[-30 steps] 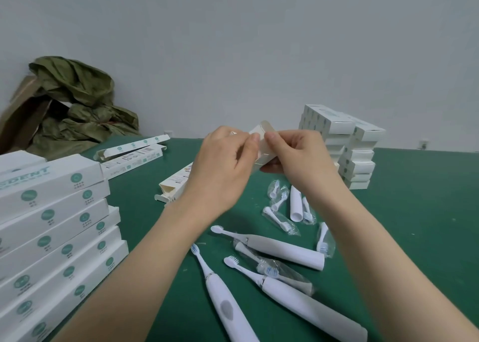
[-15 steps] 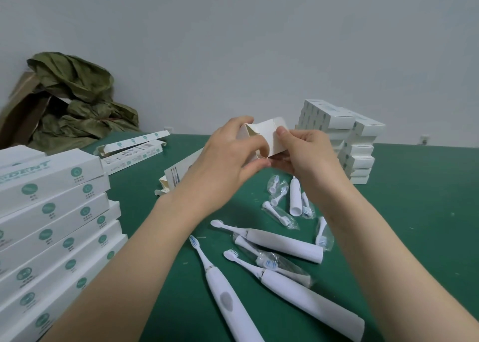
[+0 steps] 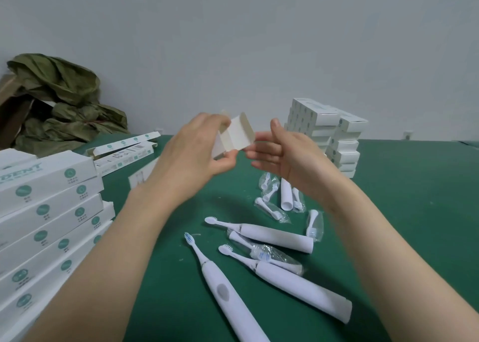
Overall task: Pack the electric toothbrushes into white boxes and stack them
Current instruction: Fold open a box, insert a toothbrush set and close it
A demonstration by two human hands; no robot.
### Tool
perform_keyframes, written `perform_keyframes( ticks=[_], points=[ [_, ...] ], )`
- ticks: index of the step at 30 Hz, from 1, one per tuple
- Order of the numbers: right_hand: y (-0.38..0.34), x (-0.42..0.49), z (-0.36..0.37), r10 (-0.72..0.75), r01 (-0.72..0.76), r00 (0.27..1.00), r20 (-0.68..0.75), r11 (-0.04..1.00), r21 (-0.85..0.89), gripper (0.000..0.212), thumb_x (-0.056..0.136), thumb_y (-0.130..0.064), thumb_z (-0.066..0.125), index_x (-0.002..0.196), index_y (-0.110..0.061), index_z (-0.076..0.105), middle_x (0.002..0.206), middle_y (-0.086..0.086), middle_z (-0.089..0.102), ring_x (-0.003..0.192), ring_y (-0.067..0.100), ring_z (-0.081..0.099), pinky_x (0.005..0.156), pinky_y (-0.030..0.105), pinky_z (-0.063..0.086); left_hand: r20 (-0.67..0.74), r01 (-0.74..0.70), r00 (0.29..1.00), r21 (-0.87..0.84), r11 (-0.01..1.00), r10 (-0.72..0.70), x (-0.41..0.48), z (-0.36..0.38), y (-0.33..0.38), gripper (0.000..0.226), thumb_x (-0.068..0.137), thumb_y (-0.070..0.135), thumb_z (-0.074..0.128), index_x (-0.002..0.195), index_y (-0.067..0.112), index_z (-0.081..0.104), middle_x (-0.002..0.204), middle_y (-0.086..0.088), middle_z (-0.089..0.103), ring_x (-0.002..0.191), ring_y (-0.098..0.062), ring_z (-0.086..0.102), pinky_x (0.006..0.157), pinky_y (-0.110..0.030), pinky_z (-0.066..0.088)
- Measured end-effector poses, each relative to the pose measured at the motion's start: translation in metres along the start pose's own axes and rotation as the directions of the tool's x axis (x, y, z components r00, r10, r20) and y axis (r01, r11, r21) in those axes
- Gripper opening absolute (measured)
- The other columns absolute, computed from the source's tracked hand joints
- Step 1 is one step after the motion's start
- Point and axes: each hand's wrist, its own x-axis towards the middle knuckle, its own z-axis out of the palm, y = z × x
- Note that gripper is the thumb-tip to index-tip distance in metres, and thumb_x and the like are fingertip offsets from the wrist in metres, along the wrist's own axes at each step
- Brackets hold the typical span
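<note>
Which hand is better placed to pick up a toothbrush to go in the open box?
Probably the right hand. It is open and holds nothing, and hangs above the toothbrushes on the green table. The left hand is shut on the open white box, so it should go on holding that.

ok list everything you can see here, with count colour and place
toothbrushes: three, white, loose on the table, near centre
brush heads: several, white in clear wrappers, by the toothbrushes
long boxes: a stack, white with green print, left edge
flat cartons: a few, white and green, behind the long boxes
small boxes: a stack, white, far right of centre
table: one, green
bag: one, olive green, crumpled at the far left
open box: one, white, held above the table
left hand: gripping the open box
right hand: open, beside the open box
</note>
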Motion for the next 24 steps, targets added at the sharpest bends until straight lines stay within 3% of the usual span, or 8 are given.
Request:
perform_keyframes(
  ticks=[2,4,6,11,14,18,21,24],
  points=[
    [0.012,-0.009,-0.022,0.040,-0.007,0.998,0.050,0.844,-0.537,0.019,0.092,-0.029,0.060,0.096,-0.011,0.062,0.080,0.000,0.068,0.073,0.010,0.061,0.077,0.027,0.055,-0.013,0.056,0.998,-0.004,0.998,-0.056,0.001,-0.005,-0.009,0.045,0.082,0.029,0.062,0.124,0.015,0.054,0.113,-0.003,0.055,0.098,-0.022,0.050,0.081,-0.033,0.038],
    [0.027,-0.022,-0.040,0.185,0.020,0.977,0.110,0.429,-0.903,0.019,0.083,-0.032,0.071,0.094,-0.020,0.061,0.080,-0.010,0.064,0.066,-0.001,0.056,0.063,0.014,0.046,-0.016,0.081,0.997,-0.017,0.997,-0.081,0.003,-0.008,-0.019,0.042,0.081,0.030,0.063,0.121,0.017,0.056,0.103,0.002,0.053,0.089,-0.017,0.046,0.077,-0.030,0.035],
    [0.041,-0.033,-0.050,0.326,0.034,0.941,0.091,0.176,-0.984,0.025,0.077,-0.038,0.074,0.093,-0.026,0.059,0.084,-0.014,0.060,0.072,-0.001,0.054,0.065,0.014,0.044,-0.004,0.087,0.996,-0.010,0.996,-0.087,0.004,-0.007,-0.025,0.041,0.080,0.030,0.066,0.118,0.018,0.058,0.102,0.003,0.054,0.089,-0.015,0.045,0.078,-0.032,0.037],
    [0.054,-0.045,-0.061,0.458,0.030,0.888,0.042,0.033,-0.999,0.028,0.074,-0.039,0.075,0.094,-0.029,0.058,0.083,-0.014,0.057,0.073,0.006,0.052,0.063,0.018,0.042,0.027,0.104,0.994,-0.016,0.994,-0.104,-0.001,0.000,-0.031,0.040,0.078,0.031,0.069,0.115,0.019,0.060,0.102,0.002,0.057,0.090,-0.018,0.048,0.077,-0.032,0.037],
    [0.041,-0.041,-0.065,0.254,0.051,0.963,0.093,0.167,-0.985,0.016,0.077,-0.030,0.072,0.092,-0.024,0.067,0.080,-0.010,0.065,0.067,0.004,0.054,0.057,0.011,0.039,0.032,0.104,0.994,-0.046,0.994,-0.103,-0.002,0.004,-0.029,0.039,0.077,0.034,0.069,0.113,0.023,0.060,0.101,0.004,0.058,0.087,-0.016,0.048,0.073,-0.030,0.034],
    [0.005,-0.035,-0.069,-0.122,0.046,0.991,-0.060,0.717,-0.695,0.014,0.077,-0.018,0.076,0.089,-0.017,0.070,0.073,-0.001,0.073,0.063,0.009,0.066,0.061,0.018,0.053,0.070,0.152,0.985,0.054,0.987,-0.155,-0.006,0.016,-0.023,0.041,0.077,0.038,0.064,0.116,0.025,0.057,0.105,0.001,0.058,0.091,-0.021,0.051,0.071,-0.031,0.034],
    [-0.016,-0.029,-0.064,-0.350,0.191,0.898,-0.268,0.856,-0.480,0.016,0.079,-0.017,0.074,0.094,-0.014,0.068,0.080,0.004,0.074,0.066,0.010,0.069,0.068,0.019,0.057,0.120,0.162,0.974,0.205,0.965,-0.190,-0.009,0.024,-0.023,0.040,0.081,0.037,0.057,0.120,0.027,0.055,0.108,-0.002,0.053,0.097,-0.026,0.053,0.068,-0.031,0.032],
    [-0.030,-0.028,-0.054,-0.504,0.371,0.734,-0.455,0.859,-0.353,0.023,0.082,-0.016,0.072,0.102,-0.019,0.061,0.078,0.000,0.072,0.072,0.011,0.071,0.075,0.026,0.057,0.149,0.190,0.967,0.105,0.976,-0.204,-0.009,0.030,-0.015,0.041,0.081,0.040,0.053,0.121,0.030,0.054,0.105,0.004,0.050,0.094,-0.022,0.051,0.070,-0.031,0.033]
  ],
)
